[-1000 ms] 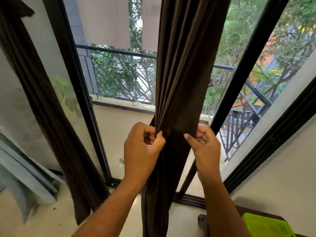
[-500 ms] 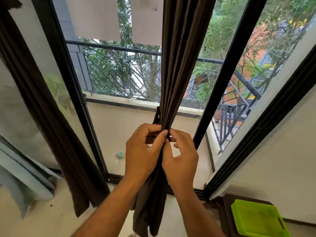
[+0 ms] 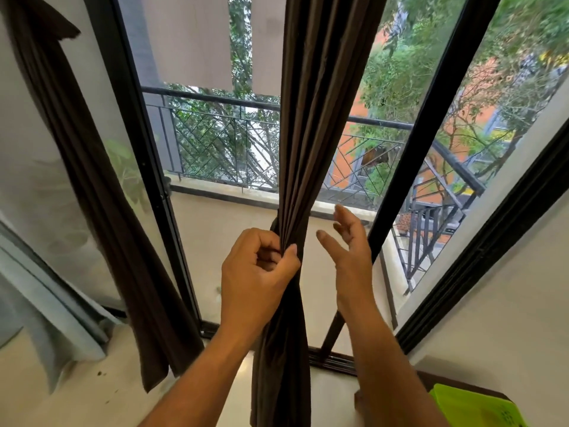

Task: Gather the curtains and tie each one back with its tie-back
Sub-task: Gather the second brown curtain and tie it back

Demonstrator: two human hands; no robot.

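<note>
A dark brown curtain (image 3: 311, 124) hangs down the middle of the window, bunched into tight pleats. My left hand (image 3: 255, 272) grips the gathered pleats at waist height, thumb pressed against the fabric. A narrow dark strip, perhaps the tie-back (image 3: 273, 224), shows just behind the bundle above my left fingers. My right hand (image 3: 351, 251) hovers to the right of the curtain, fingers spread and holding nothing. A second brown curtain (image 3: 101, 211) hangs loose at the left.
Black window frames (image 3: 144, 167) stand left and right of the gathered curtain, with a balcony railing (image 3: 221, 140) beyond the glass. A grey-blue cloth (image 3: 46, 309) lies at the lower left. A lime-green tray (image 3: 474, 408) sits on a dark surface at the bottom right.
My right hand has let go of the curtain and moved off to the right with fingers spread. My left hand keeps its grip on the gathered pleats.
</note>
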